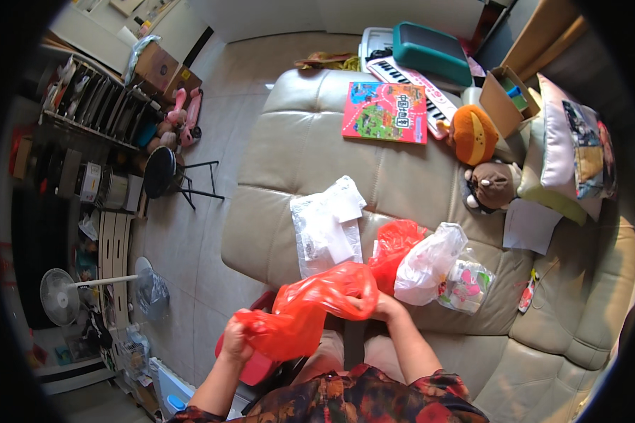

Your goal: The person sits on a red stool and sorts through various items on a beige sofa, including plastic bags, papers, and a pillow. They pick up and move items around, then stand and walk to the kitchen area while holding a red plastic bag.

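Observation:
A red plastic bag (pixel 301 317) is stretched between my two hands above my lap. One end of it is bunched in the fist of my left hand (pixel 237 338). My right hand (pixel 381 307) holds the other end, its fingers partly hidden behind the bag's loop. On the sofa just beyond lies a second red plastic bag (pixel 397 248), crumpled. Against it rests a white plastic bag (pixel 428 264), with a clear pack bearing a pink print (pixel 466 285) to its right. Flattened clear packaging with white paper (pixel 325 227) lies on the left.
The beige leather sofa (pixel 275 143) bears a picture book (pixel 385 112), a toy keyboard (pixel 418 95), plush toys (pixel 473 135) and cushions (pixel 566 143). On the floor to the left stand a folding stool (pixel 161 172) and a fan (pixel 61 297). A red object (pixel 259 367) is below my left hand.

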### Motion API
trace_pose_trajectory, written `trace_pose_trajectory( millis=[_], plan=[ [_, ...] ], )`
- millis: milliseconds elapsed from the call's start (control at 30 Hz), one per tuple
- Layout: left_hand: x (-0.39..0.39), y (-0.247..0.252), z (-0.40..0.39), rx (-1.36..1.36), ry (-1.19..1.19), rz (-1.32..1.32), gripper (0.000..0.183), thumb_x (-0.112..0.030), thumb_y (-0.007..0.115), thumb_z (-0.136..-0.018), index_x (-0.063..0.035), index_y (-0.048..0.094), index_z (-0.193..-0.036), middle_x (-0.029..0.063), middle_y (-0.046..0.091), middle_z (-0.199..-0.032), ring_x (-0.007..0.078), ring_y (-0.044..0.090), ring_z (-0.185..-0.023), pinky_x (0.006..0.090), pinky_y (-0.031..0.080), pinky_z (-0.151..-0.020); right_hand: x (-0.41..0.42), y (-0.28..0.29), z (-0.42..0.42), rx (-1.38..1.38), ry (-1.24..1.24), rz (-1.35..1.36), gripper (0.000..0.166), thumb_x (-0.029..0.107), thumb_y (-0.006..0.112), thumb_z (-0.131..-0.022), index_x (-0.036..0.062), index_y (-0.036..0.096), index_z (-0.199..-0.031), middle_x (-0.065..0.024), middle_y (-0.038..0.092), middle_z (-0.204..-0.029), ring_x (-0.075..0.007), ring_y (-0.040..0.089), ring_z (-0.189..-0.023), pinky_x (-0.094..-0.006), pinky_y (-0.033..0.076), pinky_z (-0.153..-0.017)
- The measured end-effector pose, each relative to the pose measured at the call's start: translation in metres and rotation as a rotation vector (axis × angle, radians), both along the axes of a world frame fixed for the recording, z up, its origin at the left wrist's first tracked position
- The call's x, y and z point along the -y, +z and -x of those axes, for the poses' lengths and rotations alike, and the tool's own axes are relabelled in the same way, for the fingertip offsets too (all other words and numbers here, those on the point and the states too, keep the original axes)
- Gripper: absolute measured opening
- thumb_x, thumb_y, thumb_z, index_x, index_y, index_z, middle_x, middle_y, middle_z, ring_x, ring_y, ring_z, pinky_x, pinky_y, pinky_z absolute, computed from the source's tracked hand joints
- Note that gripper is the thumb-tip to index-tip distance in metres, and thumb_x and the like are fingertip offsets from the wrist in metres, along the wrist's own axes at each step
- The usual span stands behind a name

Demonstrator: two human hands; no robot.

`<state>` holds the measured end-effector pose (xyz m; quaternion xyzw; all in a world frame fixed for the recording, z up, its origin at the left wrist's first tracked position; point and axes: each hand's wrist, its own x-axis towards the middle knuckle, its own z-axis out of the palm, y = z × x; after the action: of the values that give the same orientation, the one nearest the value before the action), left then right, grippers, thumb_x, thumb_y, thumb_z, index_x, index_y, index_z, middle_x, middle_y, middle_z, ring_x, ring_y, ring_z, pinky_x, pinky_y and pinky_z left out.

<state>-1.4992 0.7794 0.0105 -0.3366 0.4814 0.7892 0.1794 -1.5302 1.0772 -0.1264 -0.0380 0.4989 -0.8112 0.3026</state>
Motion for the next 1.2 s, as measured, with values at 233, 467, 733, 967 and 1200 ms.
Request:
trace_pose_trajectory(
  millis=[233, 467, 733, 967, 1200],
  plan=[
    [0.044, -0.018, -0.029, -0.032, 0.175, -0.241, 0.012, -0.008, 0.049, -0.083, -0.0058, 0.048, -0.072, 0.0057, 0.049, -0.063, 0.0182, 0.051, -0.058, 0.0346, 0.05, -0.064, 0.003, -0.078, 0.13, -0.211, -0.514, -1.018, 0.031, 0.023, 0.067, -0.077, -0.0011, 0.061, -0.095, -0.0117, 0.063, -0.077, -0.0246, 0.062, -0.07, -0.034, 0.05, -0.066],
    [0.051, -0.033, -0.038, 0.002, 0.194, -0.248, 0.012, -0.007, 0.05, -0.083, -0.0056, 0.048, -0.07, 0.0082, 0.05, -0.063, 0.0181, 0.048, -0.059, 0.0294, 0.044, -0.059, 0.055, -0.151, 0.18, -0.319, -0.447, -1.619, 0.02, 0.025, 0.063, -0.076, 0.0063, 0.062, -0.083, -0.015, 0.055, -0.089, -0.032, 0.053, -0.092, -0.0408, 0.047, -0.076],
    [0.043, -0.047, -0.03, 0.028, -0.229, -0.089, 0.006, -0.002, 0.049, -0.078, -0.0031, 0.055, -0.076, 0.0058, 0.055, -0.072, 0.0146, 0.05, -0.067, 0.0237, 0.04, -0.064, -0.001, -0.042, 0.12, 0.246, -0.641, 0.147, 0.024, 0.009, 0.036, -0.095, 0.003, 0.041, -0.118, -0.0128, 0.057, -0.111, -0.0256, 0.06, -0.099, -0.0437, 0.051, -0.085],
    [-0.01, -0.021, 0.027, -0.126, -0.762, 0.337, 0.02, -0.011, 0.053, -0.086, 0.0016, 0.061, -0.1, 0.0074, 0.063, -0.096, 0.0131, 0.057, -0.096, 0.0262, 0.043, -0.086, -0.017, 0.009, 0.088, 0.297, -0.698, 0.146, 0.026, 0.012, 0.04, -0.095, 0.004, 0.041, -0.12, -0.0134, 0.057, -0.112, -0.0276, 0.061, -0.096, -0.0438, 0.053, -0.08],
    [-0.091, -0.032, 0.049, -0.341, -0.807, 0.41, 0.032, -0.016, 0.055, -0.089, 0.0026, 0.055, -0.115, 0.0104, 0.062, -0.105, 0.0138, 0.057, -0.098, 0.0257, 0.042, -0.087, 0.004, 0.063, 0.041, 0.261, -0.766, -0.021, 0.025, 0.009, 0.042, -0.093, 0.0037, 0.043, -0.118, -0.0084, 0.058, -0.108, -0.0173, 0.061, -0.088, -0.0305, 0.053, -0.073]
  ],
)
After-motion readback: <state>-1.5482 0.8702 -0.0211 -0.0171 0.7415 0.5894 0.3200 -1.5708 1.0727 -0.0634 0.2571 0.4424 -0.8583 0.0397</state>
